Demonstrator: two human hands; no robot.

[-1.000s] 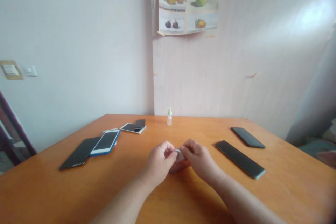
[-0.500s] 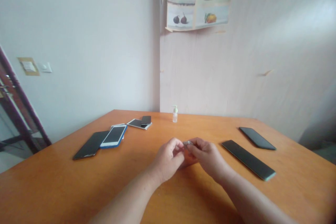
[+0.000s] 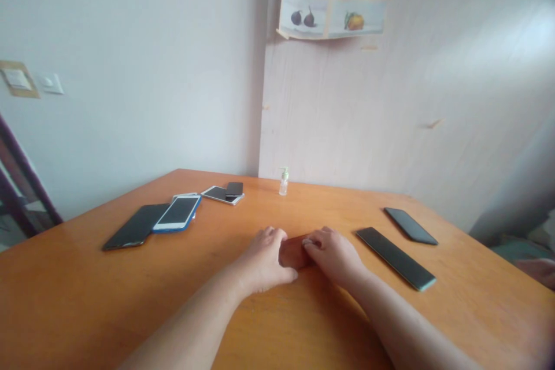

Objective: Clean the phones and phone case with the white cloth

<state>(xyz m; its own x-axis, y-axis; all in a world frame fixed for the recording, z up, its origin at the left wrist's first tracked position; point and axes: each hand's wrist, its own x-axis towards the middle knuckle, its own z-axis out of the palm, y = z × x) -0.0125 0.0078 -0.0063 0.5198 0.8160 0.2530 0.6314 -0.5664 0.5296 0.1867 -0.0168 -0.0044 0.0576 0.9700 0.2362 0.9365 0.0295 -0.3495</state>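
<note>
Both forearms reach in from the bottom edge and converge over the desk [image 3: 260, 329], the wrists fairly straight and the backs of the hands showing. The left grip [image 3: 265, 261] is spread: its fingers arch forward and its thumb reaches inward on the near side, leaving a C-shaped gap. The right grip [image 3: 335, 255] faces it with fingers bent inward and thumb pointing toward the left one; whether it pinches anything cannot be told.

Between the two grips is a flat reddish-brown item [image 3: 293, 252], its left end within the left gap and its right end partly hidden by the right fingers.

Just right of the right grip lies a long dark smartphone [image 3: 394, 258], with another dark phone [image 3: 410, 225] farther off on that side. Well to the left of the left grip, a white-fronted phone in a blue case [image 3: 177, 212] overlaps a larger black device [image 3: 135, 227]. Beyond the grips stand a small clear pump bottle [image 3: 283, 183] and, left of it, a white-framed tablet [image 3: 213, 193] bearing a small dark phone [image 3: 235, 188].
</note>
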